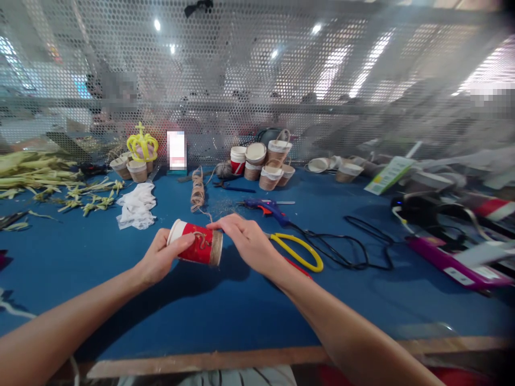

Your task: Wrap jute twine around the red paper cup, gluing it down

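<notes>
A red paper cup (196,244) lies sideways above the blue table (225,305), its white rim pointing left. My left hand (161,256) is wrapped round its rim end, thumb on top. My right hand (247,240) pinches brown twine against the cup's base end (216,247), where several turns of twine circle the cup. A strand of twine runs up from the cup to a coiled hank of twine (197,192) lying farther back.
Yellow-handled scissors (300,252) lie just right of my right hand. Behind them are a blue glue gun (267,207) and a black cable (354,252). Twine-wrapped cups (265,161) stand at the back, a white cloth (137,206) and green leaf strips (48,177) at left, tools at right.
</notes>
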`<state>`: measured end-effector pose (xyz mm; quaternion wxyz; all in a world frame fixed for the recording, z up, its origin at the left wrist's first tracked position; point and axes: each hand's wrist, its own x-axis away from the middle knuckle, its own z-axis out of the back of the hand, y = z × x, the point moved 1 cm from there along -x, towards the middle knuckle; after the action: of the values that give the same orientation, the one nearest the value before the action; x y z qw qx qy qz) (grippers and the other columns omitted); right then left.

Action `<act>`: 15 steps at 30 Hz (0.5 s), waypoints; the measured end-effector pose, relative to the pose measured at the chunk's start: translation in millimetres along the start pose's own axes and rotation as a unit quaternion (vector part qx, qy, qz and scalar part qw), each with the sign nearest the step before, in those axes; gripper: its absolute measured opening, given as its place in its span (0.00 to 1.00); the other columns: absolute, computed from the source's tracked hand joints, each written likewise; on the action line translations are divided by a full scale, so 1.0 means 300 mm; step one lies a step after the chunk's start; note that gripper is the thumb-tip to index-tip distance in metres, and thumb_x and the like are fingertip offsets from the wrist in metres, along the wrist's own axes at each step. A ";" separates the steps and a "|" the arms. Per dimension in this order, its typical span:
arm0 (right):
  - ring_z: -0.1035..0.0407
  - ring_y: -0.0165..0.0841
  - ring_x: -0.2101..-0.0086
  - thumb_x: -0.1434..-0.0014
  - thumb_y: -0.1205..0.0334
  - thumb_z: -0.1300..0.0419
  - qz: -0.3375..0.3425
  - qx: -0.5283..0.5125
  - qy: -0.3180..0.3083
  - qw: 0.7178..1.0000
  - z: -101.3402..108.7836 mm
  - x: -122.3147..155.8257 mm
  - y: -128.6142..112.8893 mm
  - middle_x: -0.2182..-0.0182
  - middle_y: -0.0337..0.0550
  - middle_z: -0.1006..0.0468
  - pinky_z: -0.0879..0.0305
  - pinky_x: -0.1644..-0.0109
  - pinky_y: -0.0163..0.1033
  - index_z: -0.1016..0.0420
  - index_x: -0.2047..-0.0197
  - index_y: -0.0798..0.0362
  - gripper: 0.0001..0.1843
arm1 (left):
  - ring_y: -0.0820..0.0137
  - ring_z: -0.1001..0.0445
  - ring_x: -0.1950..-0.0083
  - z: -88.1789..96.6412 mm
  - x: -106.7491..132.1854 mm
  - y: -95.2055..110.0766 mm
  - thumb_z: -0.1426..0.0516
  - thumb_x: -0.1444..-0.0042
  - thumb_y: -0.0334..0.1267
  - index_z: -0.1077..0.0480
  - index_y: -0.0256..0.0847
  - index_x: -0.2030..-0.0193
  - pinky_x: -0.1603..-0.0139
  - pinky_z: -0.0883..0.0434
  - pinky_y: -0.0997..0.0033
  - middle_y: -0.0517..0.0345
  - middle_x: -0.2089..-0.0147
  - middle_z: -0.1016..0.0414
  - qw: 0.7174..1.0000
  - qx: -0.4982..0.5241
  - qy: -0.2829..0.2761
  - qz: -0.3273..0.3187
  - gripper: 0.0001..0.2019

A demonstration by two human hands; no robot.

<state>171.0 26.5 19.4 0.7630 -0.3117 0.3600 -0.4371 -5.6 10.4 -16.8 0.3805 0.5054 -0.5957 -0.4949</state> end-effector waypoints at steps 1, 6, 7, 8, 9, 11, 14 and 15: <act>0.32 0.33 0.62 0.40 0.60 0.56 -0.005 -0.003 -0.004 1.000 -0.001 0.000 -0.001 0.65 0.43 0.24 0.41 0.56 0.37 0.23 0.63 0.53 0.20 | 0.78 0.38 0.81 -0.001 -0.002 -0.001 0.40 0.56 0.41 0.28 0.31 0.79 0.78 0.40 0.80 0.60 0.83 0.31 1.000 0.010 0.006 0.004 0.12; 0.31 0.34 0.62 0.40 0.56 0.57 -0.032 -0.060 -0.027 0.997 -0.009 -0.009 0.007 0.67 0.42 0.23 0.41 0.54 0.39 0.23 0.62 0.54 0.22 | 0.80 0.40 0.84 -0.014 -0.009 -0.003 0.39 0.58 0.39 0.30 0.32 0.83 0.82 0.43 0.81 0.62 0.86 0.33 0.997 0.064 0.034 0.031 0.12; 0.31 0.34 0.62 0.40 0.55 0.58 -0.040 -0.079 -0.036 0.995 -0.011 -0.012 0.013 0.68 0.42 0.23 0.42 0.53 0.39 0.23 0.62 0.54 0.23 | 0.79 0.39 0.84 -0.018 -0.009 -0.001 0.39 0.59 0.39 0.30 0.32 0.82 0.82 0.42 0.81 0.61 0.86 0.33 0.996 0.076 0.040 0.036 0.11; 0.31 0.34 0.63 0.40 0.55 0.58 -0.048 -0.097 -0.050 0.993 -0.014 -0.016 0.021 0.69 0.42 0.22 0.42 0.53 0.39 0.23 0.63 0.54 0.23 | 0.79 0.38 0.84 -0.021 -0.009 0.003 0.39 0.59 0.39 0.29 0.32 0.82 0.82 0.42 0.81 0.61 0.86 0.32 0.995 0.087 0.044 0.038 0.11; 0.30 0.34 0.63 0.40 0.54 0.58 -0.058 -0.109 -0.060 0.990 -0.017 -0.020 0.031 0.69 0.42 0.22 0.41 0.53 0.40 0.23 0.63 0.54 0.24 | 0.78 0.37 0.84 -0.024 -0.008 0.007 0.39 0.60 0.39 0.29 0.32 0.82 0.82 0.41 0.81 0.61 0.86 0.32 0.994 0.097 0.045 0.036 0.11; 0.30 0.34 0.65 0.40 0.53 0.58 -0.080 -0.114 -0.065 0.988 -0.019 -0.028 0.052 0.70 0.43 0.23 0.39 0.57 0.40 0.24 0.64 0.54 0.23 | 0.77 0.35 0.82 -0.028 -0.006 0.015 0.38 0.61 0.39 0.28 0.32 0.81 0.80 0.38 0.80 0.60 0.85 0.30 0.993 0.105 0.044 0.019 0.11; 0.31 0.34 0.69 0.41 0.52 0.57 -0.102 -0.095 -0.024 0.990 -0.015 -0.034 0.069 0.70 0.47 0.24 0.37 0.66 0.39 0.28 0.64 0.57 0.22 | 0.75 0.32 0.79 -0.024 -0.007 0.020 0.38 0.59 0.40 0.26 0.31 0.79 0.76 0.34 0.79 0.57 0.82 0.27 0.995 0.086 0.043 -0.020 0.11; 0.32 0.33 0.69 0.41 0.51 0.57 -0.099 -0.091 -0.005 0.991 -0.011 -0.033 0.067 0.71 0.47 0.25 0.38 0.67 0.38 0.29 0.64 0.57 0.21 | 0.75 0.32 0.78 -0.022 -0.008 0.018 0.39 0.58 0.41 0.26 0.31 0.77 0.75 0.33 0.79 0.57 0.81 0.26 0.995 0.076 0.048 -0.031 0.12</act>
<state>173.6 43.2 4.3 0.6861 -0.4162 0.3621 -0.4742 0.0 11.5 -10.0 0.3533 0.5744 -0.5968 -0.4349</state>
